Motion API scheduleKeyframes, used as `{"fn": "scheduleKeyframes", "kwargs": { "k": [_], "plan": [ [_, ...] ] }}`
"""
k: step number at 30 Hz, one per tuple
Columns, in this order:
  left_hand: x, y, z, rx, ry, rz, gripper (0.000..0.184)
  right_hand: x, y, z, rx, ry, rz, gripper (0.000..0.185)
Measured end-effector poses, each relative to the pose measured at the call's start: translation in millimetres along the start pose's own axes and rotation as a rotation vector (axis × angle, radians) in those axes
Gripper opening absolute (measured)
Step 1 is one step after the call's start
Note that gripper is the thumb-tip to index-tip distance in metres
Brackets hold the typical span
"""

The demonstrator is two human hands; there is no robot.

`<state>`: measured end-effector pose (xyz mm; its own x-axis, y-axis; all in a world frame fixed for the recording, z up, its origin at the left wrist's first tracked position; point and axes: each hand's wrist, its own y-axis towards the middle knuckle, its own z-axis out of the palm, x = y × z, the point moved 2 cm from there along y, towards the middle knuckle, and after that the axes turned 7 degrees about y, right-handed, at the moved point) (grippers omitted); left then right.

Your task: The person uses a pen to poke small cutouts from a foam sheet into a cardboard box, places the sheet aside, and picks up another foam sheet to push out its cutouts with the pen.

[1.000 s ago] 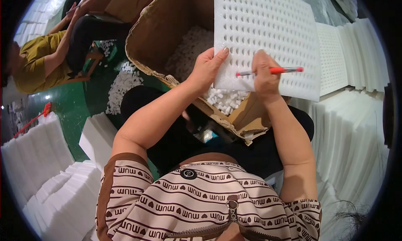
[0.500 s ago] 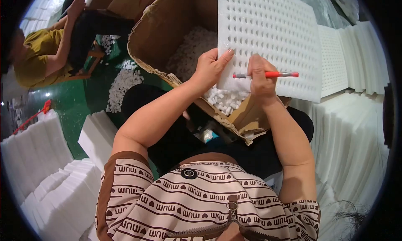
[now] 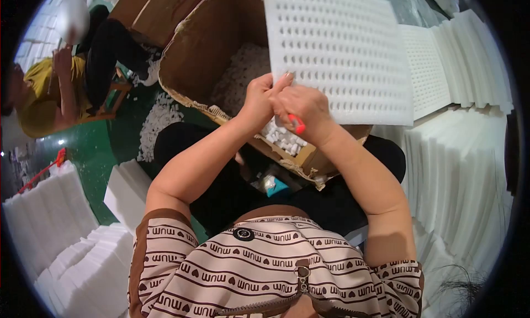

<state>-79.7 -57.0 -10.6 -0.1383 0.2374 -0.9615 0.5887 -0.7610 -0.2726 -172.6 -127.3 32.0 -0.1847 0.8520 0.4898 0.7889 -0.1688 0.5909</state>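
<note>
Head camera view: the left hand (image 3: pixel 257 101) grasps the lower left corner of a perforated white foam sheet (image 3: pixel 337 56), its thumb lying on the face of the sheet. The right hand (image 3: pixel 305 112) is closed around a red pen (image 3: pixel 298 123), its fingers up against the left hand at that same corner; most of the pen is hidden, with a red end showing below the knuckles. The sheet is held tilted over the right part of an open cardboard box (image 3: pixel 207 109), rows of small holes covering its face, and its top runs out of view.

Small white foam pieces (image 3: pixel 284 138) lie inside the box, whose rim is ragged. The box stands in front of the wearer, between dark-clad legs (image 3: pixel 218 191). More loose bits form a heap (image 3: pixel 156 127) on the green floor (image 3: pixel 94 171), left of the box.

To the right are stacked foam sheets (image 3: pixel 452 169), with a perforated panel (image 3: pixel 428 69) farther back. White foam stacks (image 3: pixel 52 210) also stand at lower left, beside a red strip (image 3: pixel 59 157). At upper left, another person (image 3: pixel 41 100) in a mustard top sits on a wooden stool (image 3: pixel 115 100), hands raised near a blurred white shape (image 3: pixel 73 17).
</note>
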Motion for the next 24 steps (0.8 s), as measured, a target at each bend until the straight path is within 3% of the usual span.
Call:
{"fn": "scheduleKeyframes", "kwargs": {
  "k": [3, 11, 14, 18, 22, 24],
  "plan": [
    [1.3, -0.3, 0.7, 0.017, -0.065, 0.008, 0.024, 1.8, -1.7, -5.5, 0.009, -0.062, -0.027, 0.023],
    [-6.0, -8.3, 3.5, 0.047, -0.132, 0.088, 0.023, 10.9, -26.7, -14.6, -0.184, 0.162, 0.022, 0.024],
    [-6.8, -11.1, -1.0, 0.023, -0.139, 0.116, 0.025, 43.6, -39.7, -20.8, -0.325, 0.171, 0.130, 0.023],
    [-3.2, -22.9, -23.5, -0.052, -0.209, 0.181, 0.029, 87.8, -73.0, -23.1, -0.340, 0.271, 0.037, 0.021],
    [-29.5, -29.7, -46.7, -0.074, -0.462, 0.204, 0.035, 83.3, -95.0, -16.4, -0.330, 0.744, 0.759, 0.022],
    [-41.5, -21.2, -51.3, -0.032, -0.549, 0.261, 0.036, 63.7, -98.3, -10.4, -0.396, 1.010, 0.915, 0.034]
  ]
}}
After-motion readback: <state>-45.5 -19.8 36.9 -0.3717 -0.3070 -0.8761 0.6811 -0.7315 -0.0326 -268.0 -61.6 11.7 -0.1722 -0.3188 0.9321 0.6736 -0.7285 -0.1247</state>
